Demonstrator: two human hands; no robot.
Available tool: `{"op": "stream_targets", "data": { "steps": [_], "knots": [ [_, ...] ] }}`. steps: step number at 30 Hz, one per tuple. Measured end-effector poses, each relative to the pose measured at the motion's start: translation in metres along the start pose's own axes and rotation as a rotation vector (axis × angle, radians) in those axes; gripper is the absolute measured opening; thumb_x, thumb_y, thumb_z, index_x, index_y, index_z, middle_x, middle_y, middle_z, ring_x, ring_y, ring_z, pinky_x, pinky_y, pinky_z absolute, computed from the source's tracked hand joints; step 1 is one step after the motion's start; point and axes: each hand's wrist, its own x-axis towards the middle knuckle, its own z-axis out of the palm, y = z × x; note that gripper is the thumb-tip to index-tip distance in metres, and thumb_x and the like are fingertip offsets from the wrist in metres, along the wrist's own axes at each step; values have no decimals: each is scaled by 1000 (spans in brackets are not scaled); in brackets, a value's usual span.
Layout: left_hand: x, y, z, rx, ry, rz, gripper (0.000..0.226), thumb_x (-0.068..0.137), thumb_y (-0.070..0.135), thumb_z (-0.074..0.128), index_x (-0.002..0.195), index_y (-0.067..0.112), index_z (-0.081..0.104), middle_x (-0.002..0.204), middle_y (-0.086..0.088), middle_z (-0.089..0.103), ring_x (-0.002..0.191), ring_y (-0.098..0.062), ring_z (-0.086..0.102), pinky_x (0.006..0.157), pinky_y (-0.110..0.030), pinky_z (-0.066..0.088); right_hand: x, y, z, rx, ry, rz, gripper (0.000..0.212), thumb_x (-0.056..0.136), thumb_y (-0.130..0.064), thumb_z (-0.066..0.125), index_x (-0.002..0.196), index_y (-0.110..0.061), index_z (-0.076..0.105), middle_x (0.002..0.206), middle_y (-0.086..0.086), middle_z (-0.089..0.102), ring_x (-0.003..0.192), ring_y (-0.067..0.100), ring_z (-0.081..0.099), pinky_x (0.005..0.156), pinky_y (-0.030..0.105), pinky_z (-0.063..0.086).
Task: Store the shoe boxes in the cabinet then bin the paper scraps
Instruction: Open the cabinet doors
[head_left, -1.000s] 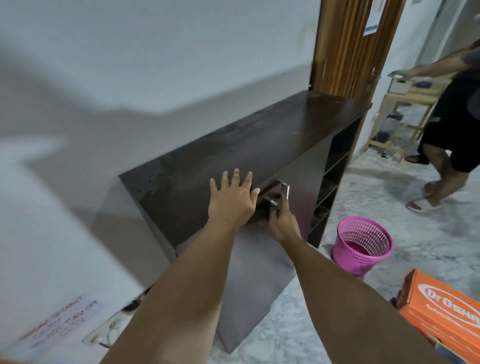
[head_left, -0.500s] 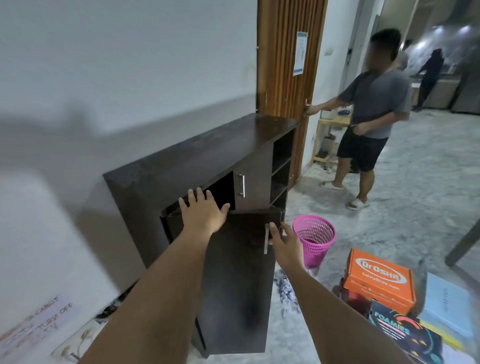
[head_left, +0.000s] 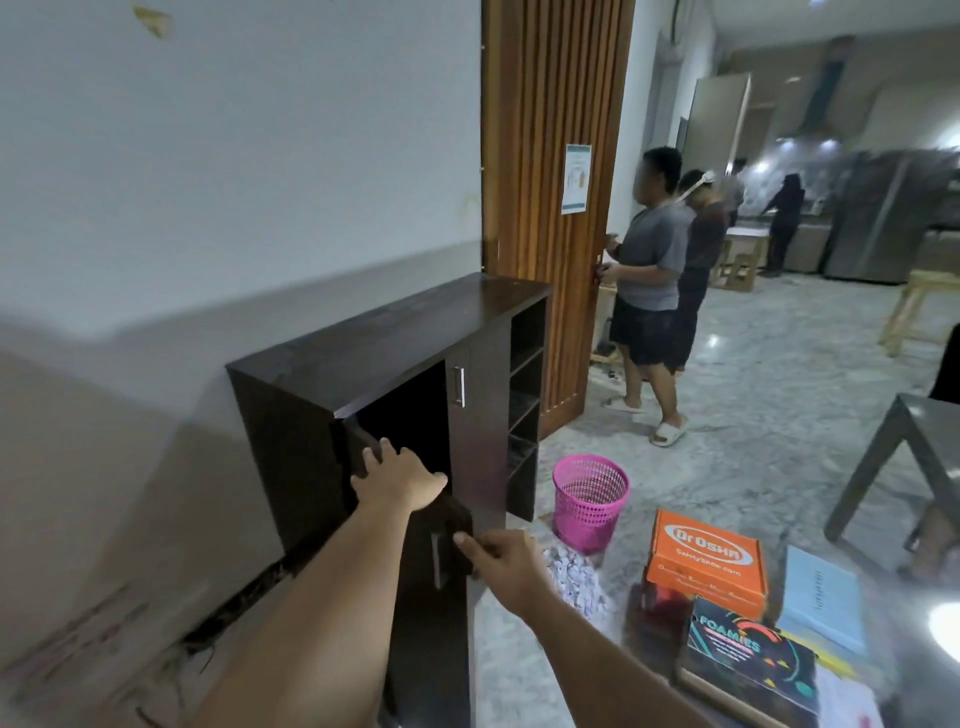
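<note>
A dark brown cabinet (head_left: 363, 343) stands against the white wall, its left door (head_left: 431, 613) swung wide open toward me. My left hand (head_left: 400, 475) rests on the door's top edge. My right hand (head_left: 501, 564) grips the door's free edge beside its metal handle. The inside of the cabinet is dark. On the floor to the right lie an orange shoe box (head_left: 706, 558), a black shoe box (head_left: 748, 657) and a pale blue box (head_left: 823, 597). Paper scraps (head_left: 574, 577) lie in a heap beside a pink mesh bin (head_left: 589, 501).
Two people (head_left: 652, 270) stand by the wooden slatted door (head_left: 545, 130) beyond the cabinet. A dark table (head_left: 919, 436) stands at the right. The cabinet's right side has open shelves (head_left: 524, 400). Marble floor stretches toward a kitchen at the back.
The cabinet's left door has swung from shut to wide open under both hands. I have stepped back, so the boxes, scraps and bin have come into view.
</note>
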Motion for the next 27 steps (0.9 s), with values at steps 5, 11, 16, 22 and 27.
{"op": "stream_targets", "data": {
  "steps": [5,11,16,22,27],
  "knots": [
    [-7,12,4,-30,10,28,74,99,45,48,160,13,22,169,-16,2,156,-38,-3,123,-61,15,-5,-11,-10,310,-14,224,90,78,-82,60,87,7,68,75,16,67,69,32,72,57,25,58],
    [13,30,-3,134,-10,71,68,92,22,53,156,14,30,165,-18,21,155,-40,4,121,-65,13,17,-20,-36,316,-190,313,52,103,-49,54,102,0,68,83,16,67,58,16,65,52,22,53],
    [62,59,-11,204,85,136,65,93,37,56,151,15,38,160,-15,32,155,-40,9,121,-65,14,78,0,-41,241,-199,325,27,104,-19,57,101,4,71,74,12,69,54,15,64,50,24,47],
    [151,90,-23,252,281,229,70,100,44,44,159,14,23,167,-13,20,156,-39,3,123,-61,13,220,27,-52,152,-110,321,16,79,-27,64,70,-25,77,69,5,70,59,23,61,58,36,47],
    [254,107,-28,253,302,151,67,104,47,30,161,14,17,169,-11,13,157,-36,-1,124,-60,8,347,29,-53,38,-109,192,9,91,-30,67,89,-30,76,90,-2,75,87,27,71,81,45,60]
  ]
}}
